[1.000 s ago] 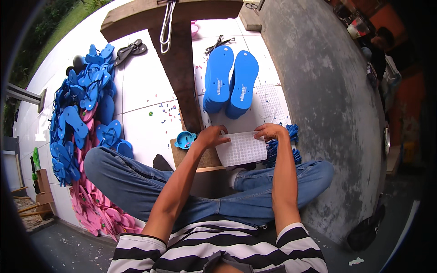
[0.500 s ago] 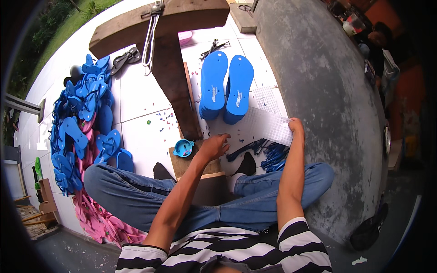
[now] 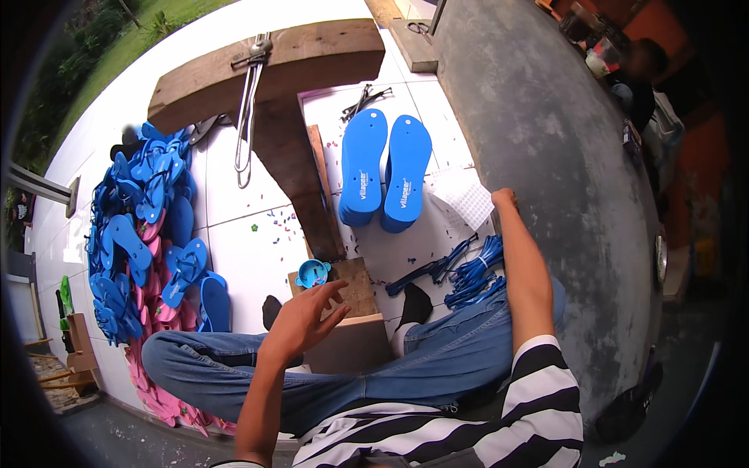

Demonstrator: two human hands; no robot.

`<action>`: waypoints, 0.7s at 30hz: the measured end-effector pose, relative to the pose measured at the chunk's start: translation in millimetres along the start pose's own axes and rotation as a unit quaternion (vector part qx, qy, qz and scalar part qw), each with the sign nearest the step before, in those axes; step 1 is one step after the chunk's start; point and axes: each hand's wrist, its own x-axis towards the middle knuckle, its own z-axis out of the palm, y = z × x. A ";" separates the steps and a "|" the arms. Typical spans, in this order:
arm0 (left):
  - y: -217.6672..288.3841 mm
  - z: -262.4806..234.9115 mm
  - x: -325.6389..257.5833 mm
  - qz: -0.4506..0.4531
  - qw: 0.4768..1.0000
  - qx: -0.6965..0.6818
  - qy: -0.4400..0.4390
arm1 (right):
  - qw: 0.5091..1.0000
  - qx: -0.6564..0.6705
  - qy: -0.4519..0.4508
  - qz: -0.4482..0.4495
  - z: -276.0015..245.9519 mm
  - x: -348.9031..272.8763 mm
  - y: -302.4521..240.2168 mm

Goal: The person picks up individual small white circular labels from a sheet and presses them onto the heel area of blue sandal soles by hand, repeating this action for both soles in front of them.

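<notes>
My right hand (image 3: 505,200) is closed at the right edge of a white sheet (image 3: 470,206) covered in rows of small printed marks. The sheet lies low by the floor, right of two stacks of blue flip-flop soles. The left stack (image 3: 363,164) and the right stack (image 3: 407,168) stand side by side, holes showing in their tops. My left hand (image 3: 308,316) hovers empty, fingers apart, just in front of a small blue cup (image 3: 314,273) on a wooden block (image 3: 353,282). Bundled blue straps (image 3: 476,273) lie below my right hand, beside my right knee.
A heavy T-shaped wooden beam (image 3: 292,164) with a looped white cord (image 3: 248,117) stands ahead. Blue flip-flops (image 3: 129,242) and pink ones (image 3: 160,390) are heaped at left. Black straps (image 3: 363,101) lie behind the soles. A grey concrete ledge (image 3: 546,195) runs along the right.
My left hand has drawn back toward me and to the left, away from the sheet. My right hand has moved slightly farther away, and less of the sheet shows.
</notes>
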 end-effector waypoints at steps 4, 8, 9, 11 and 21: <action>-14.2 -21.8 -43.2 -0.051 0.992 0.088 0.071 | 0.968 -0.069 0.017 -0.239 16.7 -102.9 -43.4; -29.5 -25.1 -68.8 -0.024 0.981 0.133 0.139 | 0.921 -0.113 -0.080 -0.365 43.4 -130.3 -47.9; -31.2 -24.9 -75.2 -0.040 0.980 0.141 0.135 | 0.916 -0.137 -0.101 -0.364 48.6 -136.1 -49.1; -27.5 -29.6 -84.1 -0.064 0.978 0.156 0.122 | 0.927 -0.156 -0.139 -0.310 60.2 -132.6 -47.6; -31.4 -54.4 -43.3 -0.016 0.979 0.198 0.049 | 0.957 -0.025 -0.067 -0.282 45.2 -113.9 -60.8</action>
